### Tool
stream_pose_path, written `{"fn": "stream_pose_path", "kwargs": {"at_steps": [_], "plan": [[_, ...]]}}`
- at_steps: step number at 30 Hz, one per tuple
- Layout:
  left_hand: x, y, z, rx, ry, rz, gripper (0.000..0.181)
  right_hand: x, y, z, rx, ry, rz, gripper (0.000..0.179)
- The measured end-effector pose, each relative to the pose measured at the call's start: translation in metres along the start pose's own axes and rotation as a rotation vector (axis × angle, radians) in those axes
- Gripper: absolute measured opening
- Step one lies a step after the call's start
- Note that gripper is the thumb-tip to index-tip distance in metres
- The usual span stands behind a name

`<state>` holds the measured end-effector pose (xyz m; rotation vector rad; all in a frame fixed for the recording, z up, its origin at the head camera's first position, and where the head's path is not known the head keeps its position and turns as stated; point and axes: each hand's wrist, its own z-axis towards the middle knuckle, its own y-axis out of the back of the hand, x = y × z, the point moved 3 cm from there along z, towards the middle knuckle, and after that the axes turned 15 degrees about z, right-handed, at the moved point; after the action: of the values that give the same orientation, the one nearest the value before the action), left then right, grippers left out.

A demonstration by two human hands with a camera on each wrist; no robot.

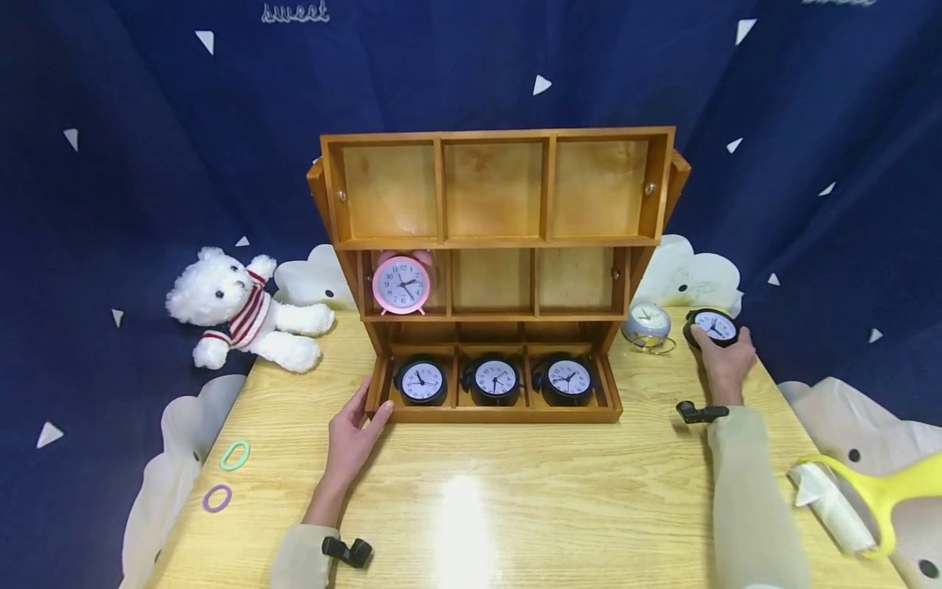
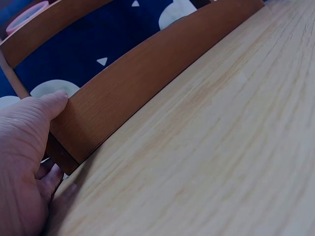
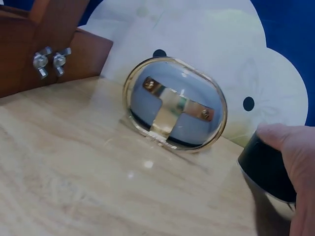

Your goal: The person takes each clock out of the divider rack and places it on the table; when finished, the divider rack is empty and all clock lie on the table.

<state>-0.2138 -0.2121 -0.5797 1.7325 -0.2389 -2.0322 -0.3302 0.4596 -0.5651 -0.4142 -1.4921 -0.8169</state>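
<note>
A wooden three-tier shelf (image 1: 496, 415) stands at the back of the table. My left hand (image 1: 352, 438) grips the front left corner of its bottom tier, thumb on the front board (image 2: 118, 93) in the left wrist view. Black round alarm clocks, such as the middle one (image 1: 495, 379), fill the bottom compartments. A pink twin-bell alarm clock (image 1: 401, 284) stands in the middle tier's left compartment. To the right of the shelf, my right hand (image 1: 724, 364) holds another black alarm clock (image 1: 714, 325) between thumb and fingers; in the right wrist view its dark side (image 3: 266, 164) shows.
A grey-blue clock with a gold stand (image 1: 648, 327) sits between the shelf and my right hand. At left are a white teddy bear (image 1: 246, 311), a green ring (image 1: 235, 456) and a purple ring (image 1: 217, 498). A yellow-handled roller (image 1: 879, 495) lies at the right edge.
</note>
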Motion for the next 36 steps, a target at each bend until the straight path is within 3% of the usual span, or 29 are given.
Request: {"fn": "stream_pose_path", "kwargs": {"at_steps": [8, 19, 29, 36], "plan": [[-0.002, 0.0, 0.002, -0.006, -0.019, -0.033, 0.065, 0.003, 0.004, -0.019, -0.059, 0.0, 0.083, 0.106], [0.0, -0.002, 0.004, -0.012, -0.015, -0.044, 0.065, 0.024, 0.014, -0.055, -0.046, 0.09, 0.102, 0.095], [0.0, -0.002, 0.002, -0.004, -0.019, -0.046, 0.065, 0.05, 0.018, -0.119, -0.016, 0.339, 0.153, 0.078], [0.001, 0.0, 0.001, -0.008, -0.031, -0.056, 0.065, 0.068, 0.008, -0.167, 0.128, 0.405, 0.164, 0.075]]}}
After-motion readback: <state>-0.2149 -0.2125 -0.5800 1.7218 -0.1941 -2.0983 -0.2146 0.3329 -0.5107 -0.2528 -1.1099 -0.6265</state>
